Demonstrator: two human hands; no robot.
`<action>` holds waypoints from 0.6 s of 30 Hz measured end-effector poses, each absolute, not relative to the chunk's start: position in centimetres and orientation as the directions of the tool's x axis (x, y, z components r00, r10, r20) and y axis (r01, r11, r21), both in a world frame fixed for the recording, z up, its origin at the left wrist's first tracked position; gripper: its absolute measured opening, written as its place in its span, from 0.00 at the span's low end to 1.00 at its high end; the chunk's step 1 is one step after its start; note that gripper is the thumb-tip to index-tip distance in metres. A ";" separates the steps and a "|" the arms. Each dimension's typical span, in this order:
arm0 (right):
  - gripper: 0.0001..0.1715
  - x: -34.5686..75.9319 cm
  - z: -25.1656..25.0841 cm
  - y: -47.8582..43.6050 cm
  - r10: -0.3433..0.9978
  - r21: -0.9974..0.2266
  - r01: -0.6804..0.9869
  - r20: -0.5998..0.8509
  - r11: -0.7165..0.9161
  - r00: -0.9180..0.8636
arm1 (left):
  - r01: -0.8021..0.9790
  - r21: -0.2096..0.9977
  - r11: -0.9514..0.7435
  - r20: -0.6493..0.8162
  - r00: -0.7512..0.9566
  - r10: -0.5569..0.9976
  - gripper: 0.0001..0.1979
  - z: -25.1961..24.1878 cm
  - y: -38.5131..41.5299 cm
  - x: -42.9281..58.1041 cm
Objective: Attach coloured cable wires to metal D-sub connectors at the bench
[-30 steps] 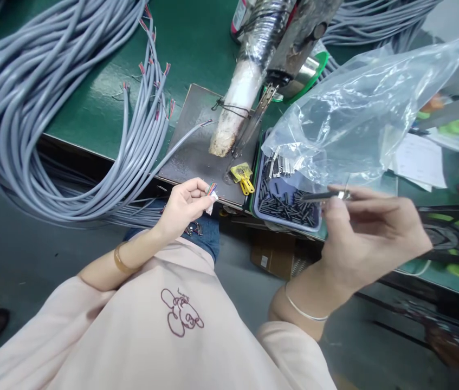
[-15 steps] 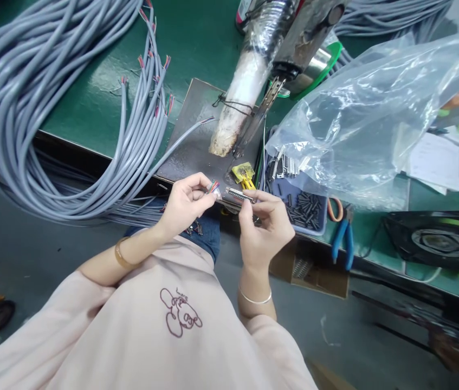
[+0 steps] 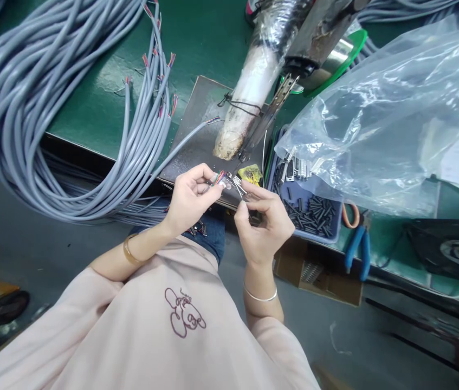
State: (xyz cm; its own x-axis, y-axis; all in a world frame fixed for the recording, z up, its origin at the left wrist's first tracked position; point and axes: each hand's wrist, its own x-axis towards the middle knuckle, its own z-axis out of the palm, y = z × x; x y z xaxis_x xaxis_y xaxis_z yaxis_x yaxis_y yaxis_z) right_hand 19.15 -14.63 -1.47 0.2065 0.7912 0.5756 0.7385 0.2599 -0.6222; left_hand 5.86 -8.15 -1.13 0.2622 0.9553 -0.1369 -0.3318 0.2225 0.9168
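Observation:
My left hand (image 3: 194, 195) is closed, with thumb and forefinger pinching a bunch of thin coloured wires (image 3: 219, 177) whose ends fan out past the fingertips. Close against them is a small metal multi-pin connector (image 3: 235, 184), tilted, its pin side showing. My right hand (image 3: 264, 222) pinches the connector's near end between thumb and fingers. Wire tips and connector almost meet; whether they touch I cannot tell. Just above hangs the tip of a soldering iron (image 3: 246, 156), clamped over a dark metal plate (image 3: 188, 116). A yellow piece (image 3: 251, 174) lies behind the connector.
Coiled grey cables (image 3: 21, 103) with stripped ends cover the left of the green table (image 3: 99, 103). At right stand a blue bin (image 3: 337, 230) of black tubes and connectors, a clear plastic bag (image 3: 379, 130), blue-handled cutters (image 3: 358, 249) and a solder spool (image 3: 343, 57). Below sits a cardboard box (image 3: 335, 287).
My hands have come closer together, bringing wires and connector nearly into contact. The connector has turned in my right fingers. The whole view has shifted slightly.

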 end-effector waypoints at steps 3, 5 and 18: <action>0.08 19.2 -1.4 -14.4 0.785 -0.611 0.745 0.586 0.268 0.199 | -0.332 0.922 0.202 -0.120 0.249 0.961 0.13 -1.1 -8.1 6.0; 0.09 19.2 -1.4 -14.2 0.785 -0.611 0.744 0.587 0.270 0.197 | -0.341 0.920 0.193 -0.110 0.249 0.962 0.12 -1.1 -8.0 6.0; 0.09 19.5 -1.2 -13.7 0.753 -0.538 0.783 0.643 0.313 0.141 | -0.349 0.923 0.164 -0.080 0.242 0.967 0.11 -1.1 -7.9 6.0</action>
State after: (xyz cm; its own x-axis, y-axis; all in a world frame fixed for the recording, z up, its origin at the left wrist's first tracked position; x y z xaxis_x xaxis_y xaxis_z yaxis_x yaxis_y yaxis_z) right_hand 19.55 -13.65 -1.24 0.1409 0.7526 0.6432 0.7827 0.3131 -0.5379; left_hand 6.04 -7.87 -1.13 0.2421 0.9670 -0.0799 -0.3486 0.1635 0.9229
